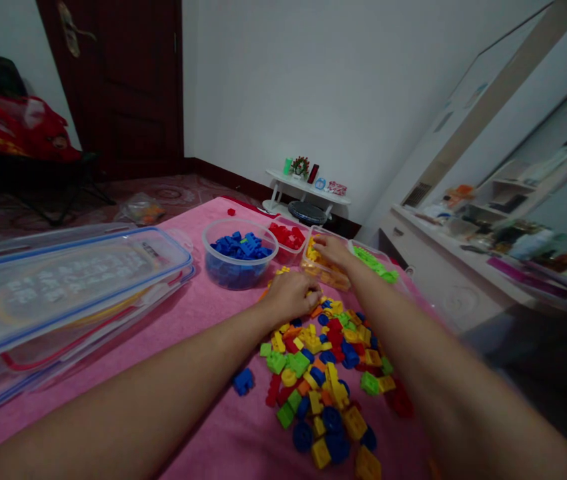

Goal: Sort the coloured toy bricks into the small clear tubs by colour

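My left hand [291, 297] rests at the far end of a loose pile of toy building blocks [323, 357], its fingers curled in; whatever they hold is hidden. The pile mixes yellow, red, blue, green and orange pieces, some of them round. My right hand [331, 250] is over a clear container of yellow blocks [326, 272], fingers stretched over its contents and partly hidden. Beside it stand a container of red blocks [287, 236] and one of light green blocks [374, 264]. A round clear tub [241, 277] holding blue blocks is left of my left hand.
Stacked clear lids [78, 287] with blue and red edges lie on the left of the pink cloth [203, 320]. One blue block [243, 381] sits apart, and a small red piece [231, 212] lies near the far edge. A dresser [428, 267] stands to the right.
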`<state>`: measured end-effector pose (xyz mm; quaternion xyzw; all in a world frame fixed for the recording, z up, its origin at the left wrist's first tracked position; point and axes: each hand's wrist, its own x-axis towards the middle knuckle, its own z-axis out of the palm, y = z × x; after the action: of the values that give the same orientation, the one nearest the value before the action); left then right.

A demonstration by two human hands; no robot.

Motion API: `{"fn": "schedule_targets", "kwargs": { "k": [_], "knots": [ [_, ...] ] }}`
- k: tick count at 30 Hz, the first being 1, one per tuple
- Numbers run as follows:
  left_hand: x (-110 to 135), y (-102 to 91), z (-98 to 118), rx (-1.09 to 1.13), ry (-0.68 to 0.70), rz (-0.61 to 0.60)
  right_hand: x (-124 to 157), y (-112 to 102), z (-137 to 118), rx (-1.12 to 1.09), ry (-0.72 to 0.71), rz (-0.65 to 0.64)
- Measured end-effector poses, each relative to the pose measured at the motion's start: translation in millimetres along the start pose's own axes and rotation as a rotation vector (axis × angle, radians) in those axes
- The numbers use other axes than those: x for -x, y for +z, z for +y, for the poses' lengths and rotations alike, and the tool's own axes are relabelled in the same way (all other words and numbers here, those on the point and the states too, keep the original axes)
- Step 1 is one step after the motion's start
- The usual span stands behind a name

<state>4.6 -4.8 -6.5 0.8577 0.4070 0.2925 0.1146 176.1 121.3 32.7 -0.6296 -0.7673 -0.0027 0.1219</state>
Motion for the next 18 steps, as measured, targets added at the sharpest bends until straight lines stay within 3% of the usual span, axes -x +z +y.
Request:
{"fn": "schedule_targets", "kwargs": {
  "k": [4, 9, 13, 18],
  "knots": [
    [0.0, -0.9, 0.3, 0.016, 0.009, 0.005, -6.2, 12.7, -2.9, 0.029, 0.043, -0.038],
    [-0.2, 0.2, 0.2, 0.035, 0.005, -0.001, 0.3, 13.4, -5.2, 0.067, 0.144, 0.049],
    [0.7, -0.5, 1.1, 0.038, 0.002, 0.004, 10.1, -4.3, 3.2, 0.081, 0.214, 0.188],
    [0.6, -2.0, 1.5, 0.023, -0.003, -0.014, 28.1, -40.4, 42.4, 0.182, 0.414, 0.315]
  ]
}}
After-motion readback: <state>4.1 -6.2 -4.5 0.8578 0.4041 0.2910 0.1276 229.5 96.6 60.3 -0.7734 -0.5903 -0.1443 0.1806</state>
